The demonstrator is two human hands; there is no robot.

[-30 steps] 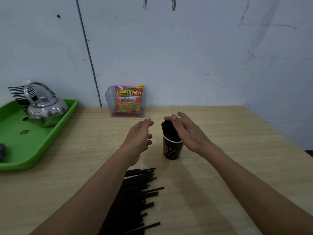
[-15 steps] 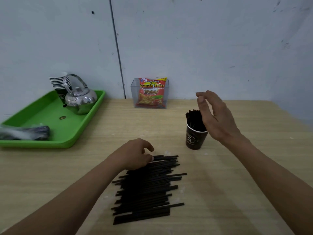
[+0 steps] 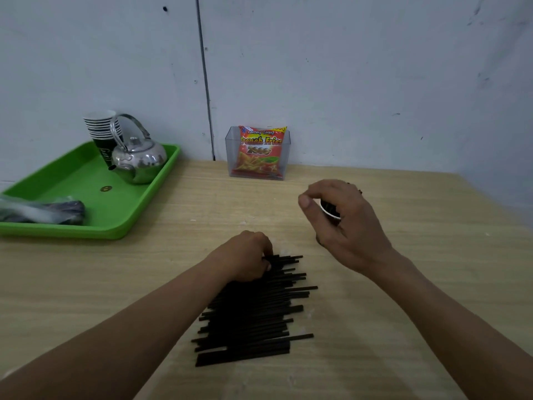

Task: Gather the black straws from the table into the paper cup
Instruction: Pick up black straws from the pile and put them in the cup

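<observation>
A pile of black straws [image 3: 253, 316] lies side by side on the wooden table [image 3: 432, 255], near its front. My left hand [image 3: 248, 256] rests on the far end of the pile, fingers curled and pinching a few straws there. The dark paper cup [image 3: 328, 209] stands behind the pile to the right, with black straws inside; only part of its white rim shows. My right hand [image 3: 343, 223] hovers in front of the cup, fingers loosely apart and holding nothing, hiding most of it.
A green tray [image 3: 86, 197] at the left holds a steel kettle [image 3: 138, 160], a stack of paper cups [image 3: 101, 131] and a plastic-wrapped bundle [image 3: 43, 210]. A clear box with a snack packet [image 3: 259, 153] stands against the wall. The table's right edge runs close to the cup.
My left hand came down from beside the cup onto the pile's far end and closed on straws. My right hand let go above the cup and lowered in front of it.
</observation>
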